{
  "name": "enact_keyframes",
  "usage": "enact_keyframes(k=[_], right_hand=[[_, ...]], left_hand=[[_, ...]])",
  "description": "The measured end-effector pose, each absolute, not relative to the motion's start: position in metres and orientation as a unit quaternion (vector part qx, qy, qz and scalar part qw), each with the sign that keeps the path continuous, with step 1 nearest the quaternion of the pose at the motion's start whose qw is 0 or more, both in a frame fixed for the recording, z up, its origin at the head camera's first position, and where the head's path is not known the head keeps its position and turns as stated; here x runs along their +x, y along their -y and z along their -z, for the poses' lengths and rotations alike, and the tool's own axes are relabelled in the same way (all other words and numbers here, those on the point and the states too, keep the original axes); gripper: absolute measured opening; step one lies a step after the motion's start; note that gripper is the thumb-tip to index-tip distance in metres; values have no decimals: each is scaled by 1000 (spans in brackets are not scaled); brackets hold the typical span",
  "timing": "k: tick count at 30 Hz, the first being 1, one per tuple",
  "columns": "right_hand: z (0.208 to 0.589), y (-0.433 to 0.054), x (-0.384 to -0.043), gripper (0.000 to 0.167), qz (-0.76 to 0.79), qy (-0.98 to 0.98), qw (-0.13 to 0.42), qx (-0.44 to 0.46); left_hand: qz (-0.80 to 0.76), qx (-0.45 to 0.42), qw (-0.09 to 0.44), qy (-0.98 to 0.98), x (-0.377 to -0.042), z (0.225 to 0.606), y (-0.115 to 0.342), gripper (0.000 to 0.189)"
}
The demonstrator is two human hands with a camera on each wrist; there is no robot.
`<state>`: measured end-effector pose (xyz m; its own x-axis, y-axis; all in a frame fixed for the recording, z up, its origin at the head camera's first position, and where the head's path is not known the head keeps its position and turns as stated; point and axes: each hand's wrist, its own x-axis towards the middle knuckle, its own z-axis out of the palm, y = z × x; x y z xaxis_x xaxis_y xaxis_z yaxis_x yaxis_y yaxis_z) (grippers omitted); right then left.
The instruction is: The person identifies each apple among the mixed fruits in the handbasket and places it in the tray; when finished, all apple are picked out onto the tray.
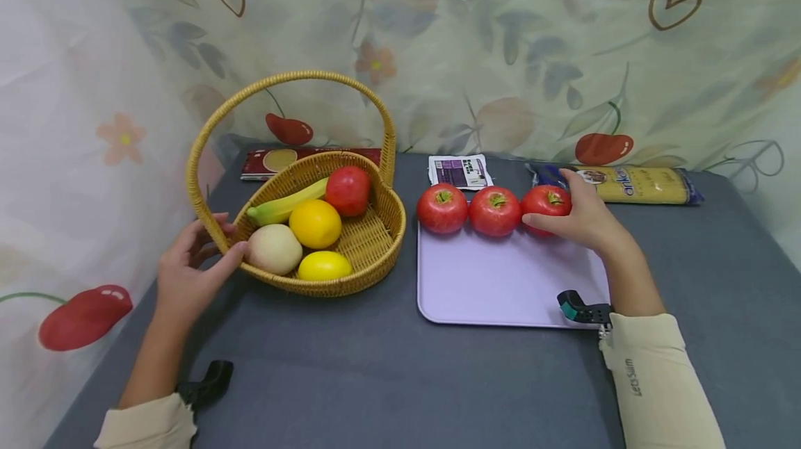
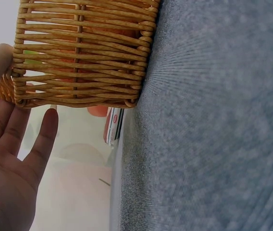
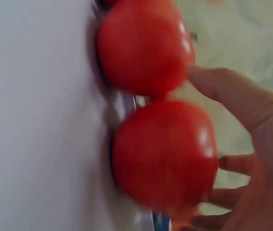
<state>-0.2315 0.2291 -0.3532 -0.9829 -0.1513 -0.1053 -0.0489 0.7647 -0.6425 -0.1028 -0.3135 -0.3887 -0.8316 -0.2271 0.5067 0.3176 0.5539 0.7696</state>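
Note:
My left hand [image 1: 188, 272] holds the left side of the wicker basket [image 1: 357, 286] at the foot of its handle, the thumb on the near side and other fingers behind. Inside lie a banana [image 1: 284, 206], a red apple [image 1: 348, 191], a round yellow-orange fruit [image 1: 316, 224], a lemon [image 1: 325, 266] and a pale round fruit [image 1: 274, 249]. Three red tomatoes stand in a row along the lilac tray's [image 1: 500, 289] far edge. Around the rightmost tomato [image 1: 548, 202] spreads my right hand [image 1: 588, 216]. A gap shows between thumb and that tomato [image 3: 165, 156] in the right wrist view.
Behind the tomatoes lie a small white and purple packet [image 1: 459, 172] and a yellow pasta pack [image 1: 644, 185]. A flat red pack [image 1: 263, 165] is partly hidden by the basket. A patterned cloth [image 1: 463, 53] hangs along the table's back.

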Motion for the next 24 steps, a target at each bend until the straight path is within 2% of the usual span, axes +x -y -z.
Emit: enact_keyframes(k=[8,10,16,21,24], right_hand=[[347,-164,-216,58,327,-917,-146,-179],[345,-145,-211,49,319,-905,-180,-218],[341,-89,-199,39,290,-876,-181,-340],[343,-50,-195,39,240,-844,-180,-444],[343,-31,-198,42,215,-837,-171,-473]], left_hand=[[474,-35,288,831,-103,390,316,52],[473,-35,290,831,-104,390,316,52],[467,-31,291,834,-103,387,314,51],[467,-38,294,833,-104,388,313,49],[467,-35,293,834,-103,389,314,50]])
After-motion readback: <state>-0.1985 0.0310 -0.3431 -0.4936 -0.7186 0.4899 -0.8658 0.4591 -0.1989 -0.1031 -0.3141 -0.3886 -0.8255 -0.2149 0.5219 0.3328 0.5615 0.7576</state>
